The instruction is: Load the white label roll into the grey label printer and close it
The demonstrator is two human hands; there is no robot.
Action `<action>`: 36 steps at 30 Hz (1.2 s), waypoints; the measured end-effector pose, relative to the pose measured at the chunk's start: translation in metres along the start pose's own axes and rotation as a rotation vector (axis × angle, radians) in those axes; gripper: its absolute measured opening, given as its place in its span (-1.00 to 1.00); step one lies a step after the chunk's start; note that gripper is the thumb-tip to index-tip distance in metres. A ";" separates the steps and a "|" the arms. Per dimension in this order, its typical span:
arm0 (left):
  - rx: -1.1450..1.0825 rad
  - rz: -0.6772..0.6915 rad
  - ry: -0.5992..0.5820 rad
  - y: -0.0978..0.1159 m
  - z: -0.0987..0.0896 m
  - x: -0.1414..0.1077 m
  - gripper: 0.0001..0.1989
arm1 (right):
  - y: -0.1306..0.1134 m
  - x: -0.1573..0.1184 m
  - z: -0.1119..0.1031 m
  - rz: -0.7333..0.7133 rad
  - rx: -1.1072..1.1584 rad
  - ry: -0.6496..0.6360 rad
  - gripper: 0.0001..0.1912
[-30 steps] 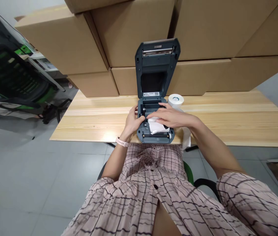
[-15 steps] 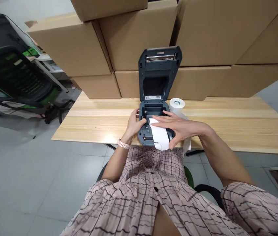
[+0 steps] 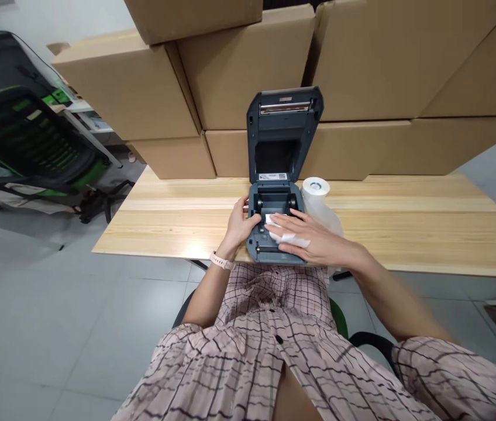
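Observation:
A dark grey label printer (image 3: 268, 256) sits at the front edge of the table with its lid raised upright. My left hand (image 3: 239, 227) grips the printer's left side, thumb over the rim and fingers along the outer wall. Inside the open bay, my right hand (image 3: 316, 241) closes over a small white paper roll (image 3: 290, 239), covering most of it. The roll's loose end shows between thumb and fingers. Behind my right hand stands a larger white roll (image 3: 316, 187), its translucent strip (image 3: 327, 217) trailing toward the front edge.
Stacked cardboard boxes (image 3: 248, 76) line the back of the wooden table (image 3: 169, 216). A black and green office chair (image 3: 24, 134) stands on the tiled floor at the left. My legs are under the table's front edge.
My right hand has flattened and lowered over the small roll. The roll's end, hanging toward the printer's front before, is now gathered up under the fingers. My left hand stays put.

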State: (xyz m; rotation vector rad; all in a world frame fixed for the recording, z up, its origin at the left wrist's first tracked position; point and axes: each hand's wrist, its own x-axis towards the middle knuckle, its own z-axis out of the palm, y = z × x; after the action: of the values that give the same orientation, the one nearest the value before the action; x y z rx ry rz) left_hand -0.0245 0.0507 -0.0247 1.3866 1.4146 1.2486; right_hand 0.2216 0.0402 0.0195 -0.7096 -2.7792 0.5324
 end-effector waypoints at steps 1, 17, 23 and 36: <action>-0.001 0.000 0.000 0.000 0.000 0.000 -0.25 | -0.009 -0.001 0.003 0.029 0.001 0.065 -0.44; -0.053 0.016 0.019 0.004 0.002 -0.004 -0.32 | -0.049 -0.007 0.045 0.010 -0.051 0.447 -0.36; -0.042 0.011 -0.002 0.004 0.001 -0.004 -0.31 | -0.046 -0.009 0.041 -0.061 0.030 0.468 -0.57; -0.054 -0.005 -0.014 0.001 0.000 -0.006 -0.29 | -0.045 -0.010 0.041 -0.067 0.214 0.506 -0.66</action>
State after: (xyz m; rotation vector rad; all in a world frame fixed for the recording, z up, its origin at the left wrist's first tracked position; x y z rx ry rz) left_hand -0.0234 0.0450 -0.0240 1.3518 1.3649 1.2625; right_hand 0.1990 -0.0130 -0.0015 -0.6000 -2.2304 0.5383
